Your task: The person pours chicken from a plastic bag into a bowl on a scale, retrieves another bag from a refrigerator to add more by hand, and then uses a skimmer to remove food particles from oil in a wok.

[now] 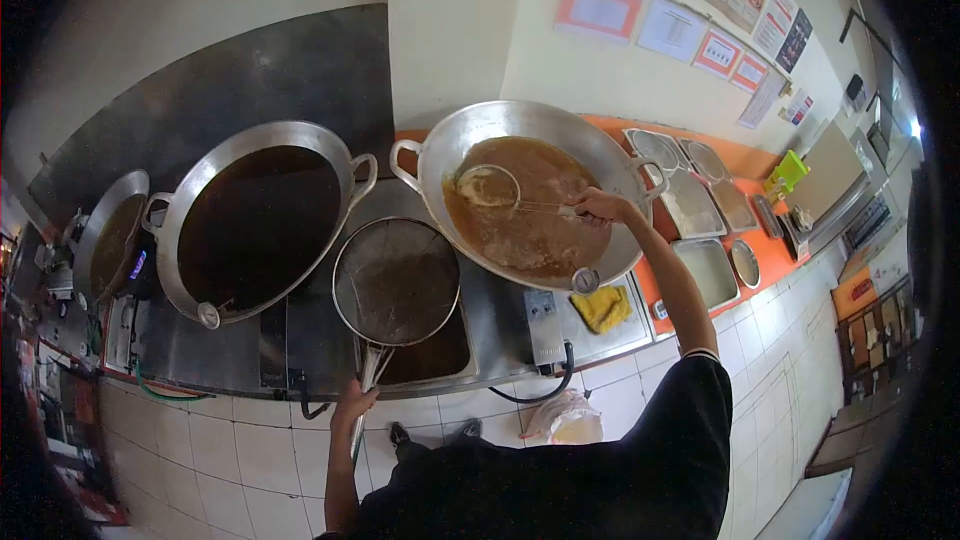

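Note:
My right hand (600, 206) grips the handle of a small wire skimmer (487, 185), whose round basket dips into the brown oil of the right wok (430, 155). My left hand (353, 405) holds the long handle of a large round mesh strainer (396, 280). That strainer rests over a rectangular metal pan (452, 360) set in the counter between the two woks. A thermometer dial (585, 281) hangs on the right wok's near rim.
A second large wok (195, 195) of dark oil stands to the left, a third (100, 230) at the far left. Metal trays (705, 270) line the orange counter on the right. A yellow cloth (601, 308) lies by a control box (545, 328). A plastic bag (560, 420) lies on the tiled floor.

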A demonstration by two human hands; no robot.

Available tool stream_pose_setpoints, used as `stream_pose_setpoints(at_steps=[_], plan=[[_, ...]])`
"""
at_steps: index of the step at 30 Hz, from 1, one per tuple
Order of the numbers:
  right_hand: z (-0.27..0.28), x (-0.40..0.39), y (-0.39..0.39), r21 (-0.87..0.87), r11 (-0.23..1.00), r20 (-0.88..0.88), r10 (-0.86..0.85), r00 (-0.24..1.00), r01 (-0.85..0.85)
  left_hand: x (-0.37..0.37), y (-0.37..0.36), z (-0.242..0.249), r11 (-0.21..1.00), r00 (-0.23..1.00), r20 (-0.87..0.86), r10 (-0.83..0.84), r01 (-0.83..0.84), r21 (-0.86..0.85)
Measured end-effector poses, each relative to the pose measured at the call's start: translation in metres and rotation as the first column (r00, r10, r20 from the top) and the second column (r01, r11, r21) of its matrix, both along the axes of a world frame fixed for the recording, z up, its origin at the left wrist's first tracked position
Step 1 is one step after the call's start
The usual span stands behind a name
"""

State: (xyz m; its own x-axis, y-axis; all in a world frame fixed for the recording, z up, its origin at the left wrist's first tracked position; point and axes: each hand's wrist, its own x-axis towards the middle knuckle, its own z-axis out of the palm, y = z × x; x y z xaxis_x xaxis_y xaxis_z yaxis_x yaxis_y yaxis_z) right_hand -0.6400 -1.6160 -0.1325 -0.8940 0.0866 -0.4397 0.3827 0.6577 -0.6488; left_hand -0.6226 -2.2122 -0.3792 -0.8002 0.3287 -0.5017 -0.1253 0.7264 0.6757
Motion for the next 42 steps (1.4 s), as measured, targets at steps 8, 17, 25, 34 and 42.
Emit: stream_pose_setpoints(at_steps=[8,17,25,34,42], plan=[[0.031,0.069,-0.002,-0.193,0.974,0.296,-0.053,0.954,0.114,0.002,0.003,0.007,0.999,0.999,-0.039,-0.019,0.020,0.045],[0.054,0.121,-0.015,-0.278,0.937,0.353,-0.103,0.930,0.210,0.001,0.000,-0.007,0.995,1.000,-0.023,0.017,-0.015,0.094],[0.038,0.110,-0.043,-0.388,0.819,0.309,-0.317,0.897,0.423,0.004,0.006,0.021,1.000,1.000,-0.023,-0.008,0.008,0.007],[0.027,0.095,-0.112,-0.552,0.742,0.097,-0.396,0.913,0.381,-0.001,-0.002,-0.021,0.984,0.998,0.029,0.055,-0.059,0.165],[0.025,0.100,-0.173,-0.541,0.723,0.030,-0.493,0.870,0.429,-0.002,0.001,0.001,0.992,0.994,0.103,0.018,-0.031,0.120]])
